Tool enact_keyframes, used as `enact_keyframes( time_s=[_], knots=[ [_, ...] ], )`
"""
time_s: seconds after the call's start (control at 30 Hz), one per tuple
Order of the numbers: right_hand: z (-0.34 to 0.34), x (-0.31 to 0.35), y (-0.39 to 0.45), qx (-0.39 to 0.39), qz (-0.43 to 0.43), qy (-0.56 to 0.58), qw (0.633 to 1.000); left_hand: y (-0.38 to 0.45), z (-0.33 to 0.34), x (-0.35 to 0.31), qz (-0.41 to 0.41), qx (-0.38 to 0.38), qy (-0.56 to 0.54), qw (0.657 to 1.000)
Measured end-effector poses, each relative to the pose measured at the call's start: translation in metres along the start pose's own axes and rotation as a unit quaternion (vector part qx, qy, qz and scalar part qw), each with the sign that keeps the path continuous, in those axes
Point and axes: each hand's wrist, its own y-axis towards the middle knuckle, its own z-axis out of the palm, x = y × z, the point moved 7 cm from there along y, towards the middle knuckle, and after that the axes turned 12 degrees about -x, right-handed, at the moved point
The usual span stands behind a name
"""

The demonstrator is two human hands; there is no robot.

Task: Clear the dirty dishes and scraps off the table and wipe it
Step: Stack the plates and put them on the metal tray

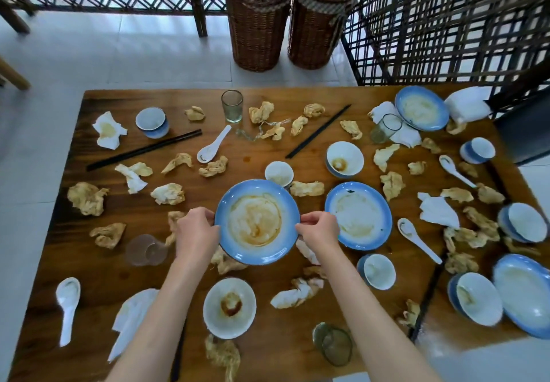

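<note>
Plate [257,222], blue rim, sauce-smeared, sits dead centre in the head view, held between both hands. Left hand [196,231] grips the left rim, fingers curled over the edge; right hand [320,231] pinches the right rim with fingertips. Looks lifted slightly off the table [190,95], since it overlaps crumpled scraps at its near edge, but I can't confirm clearance.

Key relation: plate is round, no long axis, and both hands sit on opposite ends of its left-right diameter, equally near. Grip is symmetric, so it should lift level. Judgement: step in hand is picking up the 1st plate; likely stack target is the second plate [358,215], just beside it to the right, which favours a rightward carry.

Outward: small cup [279,173] just behind the plate, stained bowl [229,307] nearer the person between the forearms. Spoon [212,145] and chopsticks [143,151] further out left, glass [232,105] at the far side. Crumpled napkins and food scraps all over; more bowls and plates clustered at the right edge.

Progress: early, nearly everything is uncleared and wiping is not started. Risk: residual sauce sliding if the plate tilts.
</note>
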Motion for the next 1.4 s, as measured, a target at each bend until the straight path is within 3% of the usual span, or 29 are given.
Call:
enact_keyframes(
  time_s=[0.23,0.5,1.0,1.4],
  knots=[
    [-0.079,-0.015,0.043,-0.022,-0.018,-0.016,0.999,-0.044,0.025,-0.07,0.02,-0.002,-0.081,0.996],
    [-0.144,-0.037,0.113,-0.03,-0.048,-0.073,0.996,-0.083,0.089,-0.133,-0.008,-0.02,-0.093,0.995],
    [-0.143,-0.079,0.166,-0.007,-0.047,-0.132,0.99,-0.096,0.148,-0.162,-0.049,-0.015,-0.086,0.995],
    [-0.141,-0.084,0.165,-0.052,-0.039,-0.123,0.99,-0.096,0.154,-0.161,-0.045,-0.005,-0.065,0.997]
  ],
)
